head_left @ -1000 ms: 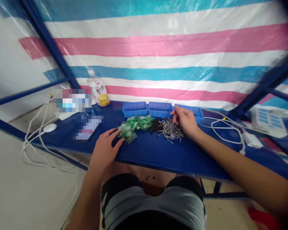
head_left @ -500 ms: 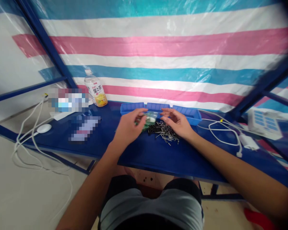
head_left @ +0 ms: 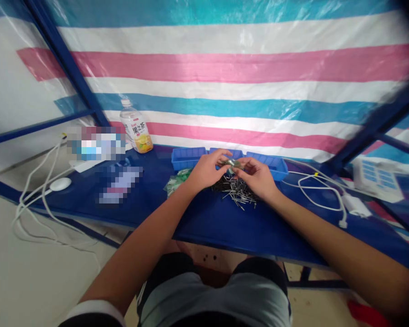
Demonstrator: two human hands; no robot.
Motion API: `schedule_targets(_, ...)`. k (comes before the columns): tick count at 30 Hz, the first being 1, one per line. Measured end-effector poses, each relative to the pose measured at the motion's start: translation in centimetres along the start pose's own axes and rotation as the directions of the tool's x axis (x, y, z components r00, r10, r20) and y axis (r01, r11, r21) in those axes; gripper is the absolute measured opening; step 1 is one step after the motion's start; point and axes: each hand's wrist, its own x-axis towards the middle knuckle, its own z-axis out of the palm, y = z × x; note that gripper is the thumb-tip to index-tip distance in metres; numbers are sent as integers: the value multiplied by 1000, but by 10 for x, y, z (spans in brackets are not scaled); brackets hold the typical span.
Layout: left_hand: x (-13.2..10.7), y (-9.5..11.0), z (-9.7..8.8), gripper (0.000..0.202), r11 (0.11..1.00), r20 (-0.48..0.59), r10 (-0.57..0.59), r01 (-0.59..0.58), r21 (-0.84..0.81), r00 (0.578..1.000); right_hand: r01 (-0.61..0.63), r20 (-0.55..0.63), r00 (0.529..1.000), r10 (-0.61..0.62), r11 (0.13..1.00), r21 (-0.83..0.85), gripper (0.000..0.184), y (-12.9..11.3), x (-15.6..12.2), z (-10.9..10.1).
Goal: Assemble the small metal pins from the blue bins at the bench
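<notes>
Between both hands is a small clear plastic bag point(head_left: 232, 163) with something greenish showing through it. My left hand point(head_left: 209, 170) pinches its left side, and my right hand point(head_left: 257, 177) grips the right side with thumb and fingers. Just below the hands lies a pile of thin metal pins with dark ends point(head_left: 238, 193), loose on the table. Several green-and-clear plastic packets point(head_left: 177, 180) lie beside my left wrist, partly covered by it. What exactly the held bag contains is too small to make out.
Three blue plastic bins point(head_left: 188, 156) stand in a row behind the hands on the blue table point(head_left: 150, 181). A drink bottle point(head_left: 136, 127) is at back left. White cables point(head_left: 320, 193), an adapter point(head_left: 356, 205) and a white box point(head_left: 378, 179) lie at right.
My left hand has moved right, away from the green packets, bringing the small bag with it. My right hand, open before, has closed on the bag's other side.
</notes>
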Motion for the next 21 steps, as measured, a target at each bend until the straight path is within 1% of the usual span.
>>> schedule_targets(2,-5,2,1,31,997,-1,39,-39,59,999,6,11,1000,-6,1000,-13,28,-1,-2,2)
schedule_targets(4,-8,3,3,37,996,1,66,-66,56,998,9,20,1000,-9,1000,-25,26,-2,-3,3)
schedule_targets(8,-9,4,7,64,997,-19,66,-66,-47,998,24,6,1000,-24,999,-28,30,-7,-2,2)
schedule_targets(10,-9,3,10,70,997,-41,36,-39,-65,999,13,-15,1000,-14,999,-36,33,-9,-1,1)
schedule_targets(13,-8,1,10,64,999,-55,31,-34,-38,998,-11,-26,1000,10,999,-37,32,-8,-2,1)
schedule_targets(17,-8,-2,9,52,995,-16,92,-91,28,996,-17,-1,1000,17,1000,-24,32,-6,-3,2)
schedule_targets(19,-9,-2,9,51,992,-1,113,-112,56,994,-20,6,1000,21,1000,-21,33,-5,-2,2)
schedule_targets(21,-9,-1,8,52,987,-17,140,-138,88,990,-24,7,1000,24,1000,-8,34,-5,0,2)
